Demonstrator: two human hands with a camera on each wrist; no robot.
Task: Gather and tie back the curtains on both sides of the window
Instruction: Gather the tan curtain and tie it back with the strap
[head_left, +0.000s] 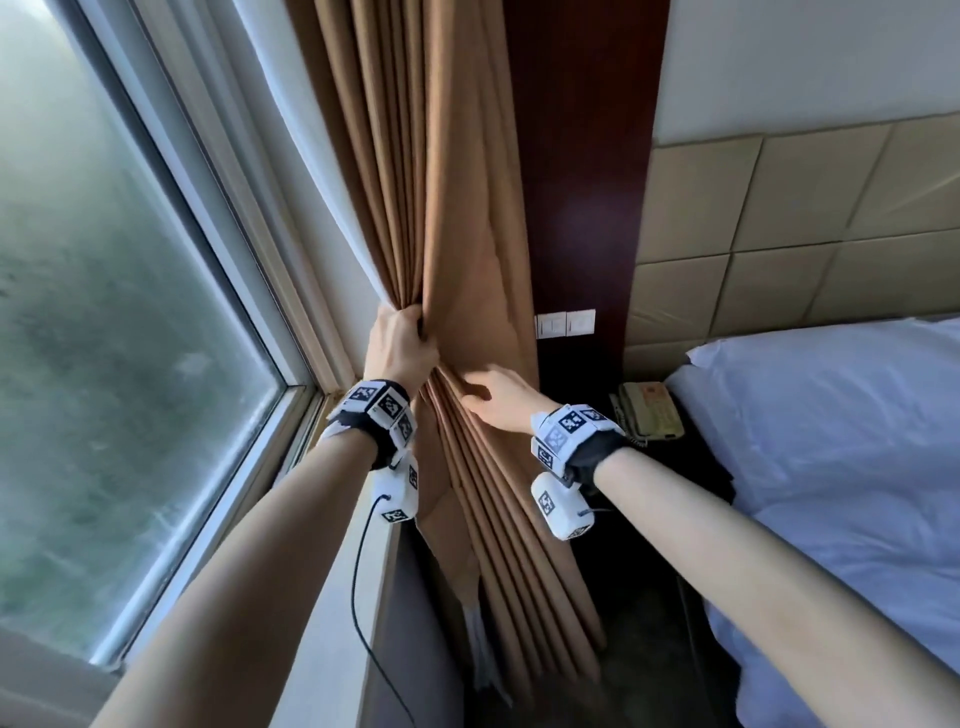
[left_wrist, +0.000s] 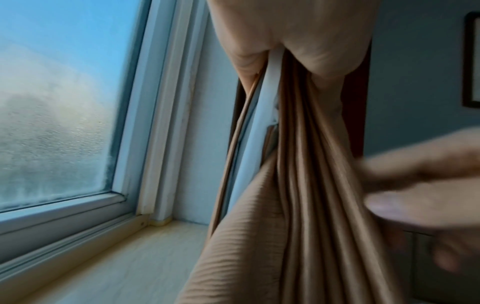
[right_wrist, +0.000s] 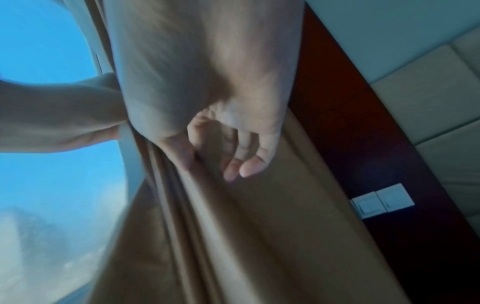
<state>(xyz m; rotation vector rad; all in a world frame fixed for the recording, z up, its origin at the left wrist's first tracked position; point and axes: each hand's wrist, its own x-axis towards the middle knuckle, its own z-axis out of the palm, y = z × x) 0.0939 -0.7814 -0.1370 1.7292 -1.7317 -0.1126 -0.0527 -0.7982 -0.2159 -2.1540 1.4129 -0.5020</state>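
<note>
A tan curtain (head_left: 467, 208) hangs beside the window's right edge, with a white lining (head_left: 322, 156) on its window side. My left hand (head_left: 402, 332) grips the gathered folds in a fist at about sill height. The left wrist view shows those folds (left_wrist: 298, 185) squeezed under my left hand (left_wrist: 311, 51). My right hand (head_left: 485, 389) lies just below and to the right, its fingers loosely bent against the pleats. In the right wrist view my right hand (right_wrist: 228, 152) touches the curtain (right_wrist: 233, 226), holding nothing firmly.
The fogged window (head_left: 104, 260) and its pale sill (left_wrist: 130, 257) are to the left. A dark wood panel (head_left: 587, 156) with wall switches (head_left: 566, 323) stands behind the curtain. A telephone (head_left: 649, 410), a bed (head_left: 831, 467) and a padded headboard (head_left: 805, 218) are on the right.
</note>
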